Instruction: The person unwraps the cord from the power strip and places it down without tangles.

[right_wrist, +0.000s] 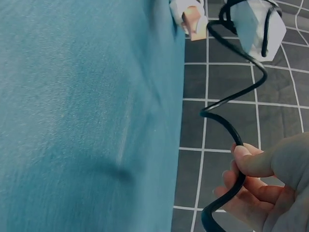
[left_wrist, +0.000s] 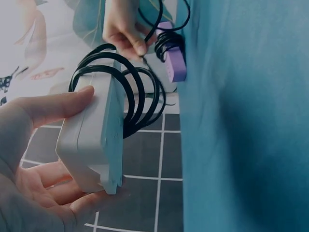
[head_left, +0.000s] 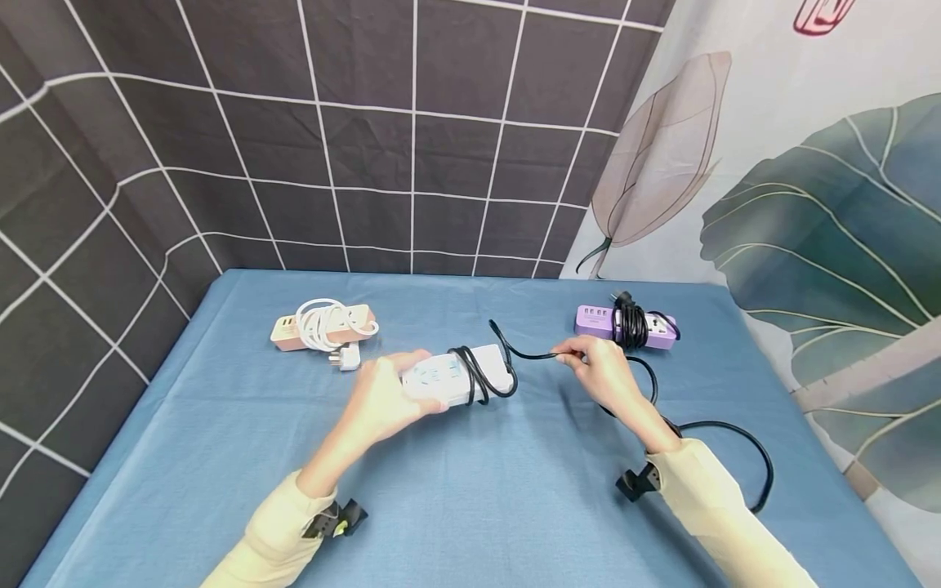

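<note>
My left hand (head_left: 388, 398) grips one end of a white power strip (head_left: 435, 377), thumb on one side and fingers on the other. Loose loops of black cord (left_wrist: 137, 92) circle the strip's far end. To the right, my right hand (head_left: 604, 374) pinches that same cord between thumb and fingers, as the right wrist view also shows (right_wrist: 260, 181). Between the strip and this hand the cord runs slack and kinked. Beyond the right hand it trails in a wide curve over the blue cloth, partly behind the forearm.
A pink power strip (head_left: 287, 333) wrapped in white cord lies at the back left, its white plug (head_left: 349, 357) in front. At the back right lies a purple power strip (head_left: 592, 321) wound with black cord. Behind the blue-covered table (head_left: 470, 506) hangs a dark gridded cloth (head_left: 367, 147).
</note>
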`<state>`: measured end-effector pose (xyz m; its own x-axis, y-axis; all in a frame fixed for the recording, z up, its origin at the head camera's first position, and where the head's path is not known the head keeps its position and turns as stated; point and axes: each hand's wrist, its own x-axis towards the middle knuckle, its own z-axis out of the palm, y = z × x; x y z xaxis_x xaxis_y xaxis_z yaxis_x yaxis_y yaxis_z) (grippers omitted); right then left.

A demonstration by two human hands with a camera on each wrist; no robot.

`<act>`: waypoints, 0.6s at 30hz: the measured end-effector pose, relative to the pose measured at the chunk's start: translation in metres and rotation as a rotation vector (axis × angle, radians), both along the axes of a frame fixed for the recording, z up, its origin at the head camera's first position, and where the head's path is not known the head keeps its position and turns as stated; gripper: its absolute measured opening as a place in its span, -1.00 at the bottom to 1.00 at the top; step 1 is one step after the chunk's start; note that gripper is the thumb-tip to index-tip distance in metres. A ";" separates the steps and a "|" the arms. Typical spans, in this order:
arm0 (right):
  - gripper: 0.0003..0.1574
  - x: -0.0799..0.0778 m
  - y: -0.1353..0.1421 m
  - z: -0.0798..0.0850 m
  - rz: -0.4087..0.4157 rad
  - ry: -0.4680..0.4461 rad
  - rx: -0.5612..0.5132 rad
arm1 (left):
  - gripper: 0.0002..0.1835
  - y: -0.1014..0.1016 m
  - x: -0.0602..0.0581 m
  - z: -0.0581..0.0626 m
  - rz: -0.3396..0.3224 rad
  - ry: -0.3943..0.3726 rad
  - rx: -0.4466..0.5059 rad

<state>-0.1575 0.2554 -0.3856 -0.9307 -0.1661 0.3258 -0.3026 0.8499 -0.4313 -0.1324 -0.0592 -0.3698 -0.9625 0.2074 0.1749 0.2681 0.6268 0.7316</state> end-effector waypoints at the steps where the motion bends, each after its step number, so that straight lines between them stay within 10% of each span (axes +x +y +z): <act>1: -0.90 -0.001 -0.001 0.000 -0.002 -0.002 -0.001 | -0.32 0.001 0.001 -0.001 -0.006 -0.007 -0.002; 18: -0.89 -0.023 -0.011 0.007 -0.050 0.023 -0.019 | -0.29 0.019 0.016 -0.018 -0.103 -0.059 -0.021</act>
